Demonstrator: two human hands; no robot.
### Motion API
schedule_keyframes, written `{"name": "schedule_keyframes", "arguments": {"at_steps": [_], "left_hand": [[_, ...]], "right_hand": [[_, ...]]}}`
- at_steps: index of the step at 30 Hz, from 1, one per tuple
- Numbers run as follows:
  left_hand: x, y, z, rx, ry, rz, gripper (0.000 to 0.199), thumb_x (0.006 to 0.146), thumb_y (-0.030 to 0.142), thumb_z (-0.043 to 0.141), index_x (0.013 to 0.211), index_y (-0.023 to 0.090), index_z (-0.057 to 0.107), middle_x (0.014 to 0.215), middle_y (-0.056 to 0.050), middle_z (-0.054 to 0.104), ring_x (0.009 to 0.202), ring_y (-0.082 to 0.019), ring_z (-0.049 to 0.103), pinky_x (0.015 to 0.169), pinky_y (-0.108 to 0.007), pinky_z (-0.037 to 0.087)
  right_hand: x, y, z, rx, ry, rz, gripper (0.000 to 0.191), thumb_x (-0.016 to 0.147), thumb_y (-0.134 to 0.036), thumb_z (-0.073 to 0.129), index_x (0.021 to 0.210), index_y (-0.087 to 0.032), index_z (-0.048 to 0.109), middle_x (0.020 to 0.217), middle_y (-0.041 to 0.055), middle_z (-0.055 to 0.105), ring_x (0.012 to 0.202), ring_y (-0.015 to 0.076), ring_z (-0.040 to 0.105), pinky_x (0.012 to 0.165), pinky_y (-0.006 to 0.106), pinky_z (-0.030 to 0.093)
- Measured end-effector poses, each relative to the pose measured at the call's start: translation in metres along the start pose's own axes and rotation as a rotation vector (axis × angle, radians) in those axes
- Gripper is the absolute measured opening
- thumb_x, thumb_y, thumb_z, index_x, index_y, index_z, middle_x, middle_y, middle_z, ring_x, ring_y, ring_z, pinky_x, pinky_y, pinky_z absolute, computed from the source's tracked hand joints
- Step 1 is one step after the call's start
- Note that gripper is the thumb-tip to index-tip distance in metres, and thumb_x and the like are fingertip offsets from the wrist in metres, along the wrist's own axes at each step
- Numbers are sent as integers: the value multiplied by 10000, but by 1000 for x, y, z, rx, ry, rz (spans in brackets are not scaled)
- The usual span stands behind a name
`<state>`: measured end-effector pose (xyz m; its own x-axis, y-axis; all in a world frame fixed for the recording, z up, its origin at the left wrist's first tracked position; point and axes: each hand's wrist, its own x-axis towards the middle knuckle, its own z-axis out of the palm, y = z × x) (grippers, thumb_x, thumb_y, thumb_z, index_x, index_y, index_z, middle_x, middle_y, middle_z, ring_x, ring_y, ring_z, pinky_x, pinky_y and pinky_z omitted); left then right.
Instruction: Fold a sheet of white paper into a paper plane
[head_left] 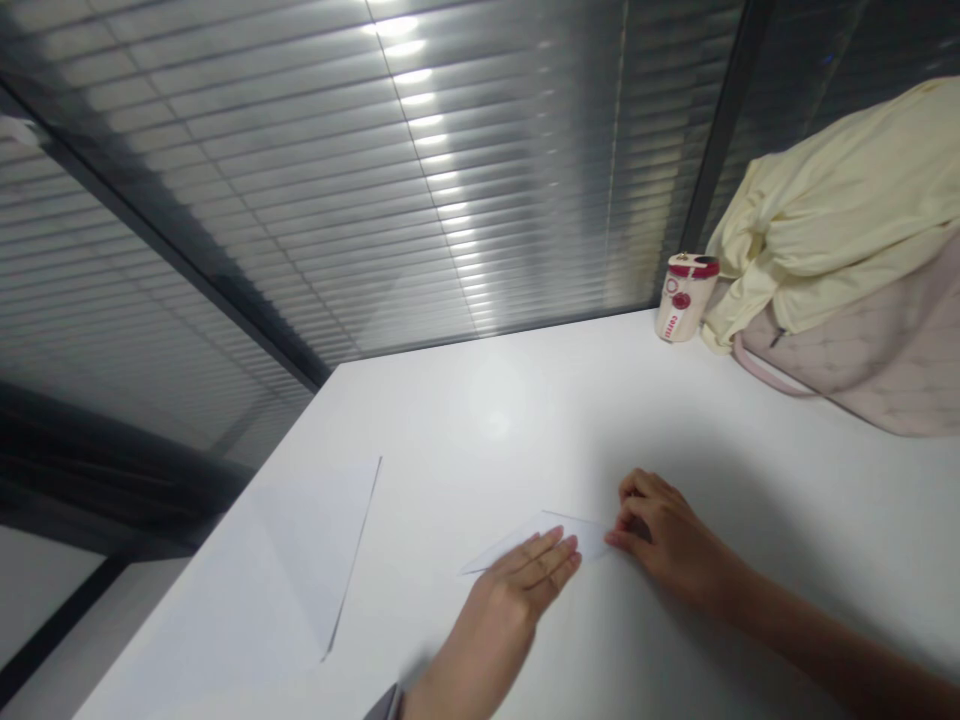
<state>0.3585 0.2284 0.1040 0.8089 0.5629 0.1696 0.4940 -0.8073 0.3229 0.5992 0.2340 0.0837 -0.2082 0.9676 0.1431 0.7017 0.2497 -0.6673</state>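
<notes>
A narrow folded piece of white paper lies on the white table, tapering to a point at its left end. My left hand rests flat on the paper's near edge, fingers straight and together. My right hand is at the paper's right end, with its fingertips curled against that end, apparently pinching it. A second white paper sheet, with a visible fold line, lies flat on the table to the left of my hands.
A white-and-red lidded cup stands at the far table edge, next to a pale yellow cloth on a pink quilted bag. Slatted window blinds rise behind the table, whose left edge drops away.
</notes>
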Motion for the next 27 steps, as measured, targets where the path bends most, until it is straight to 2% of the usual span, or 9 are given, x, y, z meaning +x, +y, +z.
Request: {"name": "schedule_keyframes", "arguments": {"at_steps": [5,12,18,23,27], "left_hand": [[-1,-1,1,14,-25,-9,531,879,-24,343,1341,199,482,1370,-12,527,1278,-128,455,1048,-328,424],[-1,-2,0,-1,-29,-14,528,888,-12,342,1344,214,482,1372,-12,525,1281,-133,453,1051,-336,424],[-2,-4,3,-45,-60,-52,573,886,-11,333,1379,259,443,1396,13,493,1298,-129,430,1081,-328,385],[-2,-4,4,-49,-60,-47,606,861,-40,321,1381,247,442,1404,17,483,1312,-126,407,1086,-326,381],[-4,-5,4,-24,-60,-34,635,845,-64,306,1390,240,426,1415,17,470,1327,-123,383,1095,-339,369]], "right_hand": [[-1,5,-7,17,-12,-28,116,781,-133,663,693,-183,607,915,50,551,890,215,561,817,381,469],[-4,3,-7,-101,39,-118,146,810,-93,627,705,-185,583,876,53,563,837,215,563,782,374,473],[-5,0,-9,-146,25,-75,129,817,-108,646,716,-168,591,882,58,558,861,223,558,801,394,461],[-6,1,-12,-233,9,-181,112,831,-79,621,767,-165,586,912,62,569,870,222,560,793,385,456],[-6,1,-13,-291,9,-200,122,829,-58,612,765,-156,578,906,67,575,849,224,559,772,381,458]]}}
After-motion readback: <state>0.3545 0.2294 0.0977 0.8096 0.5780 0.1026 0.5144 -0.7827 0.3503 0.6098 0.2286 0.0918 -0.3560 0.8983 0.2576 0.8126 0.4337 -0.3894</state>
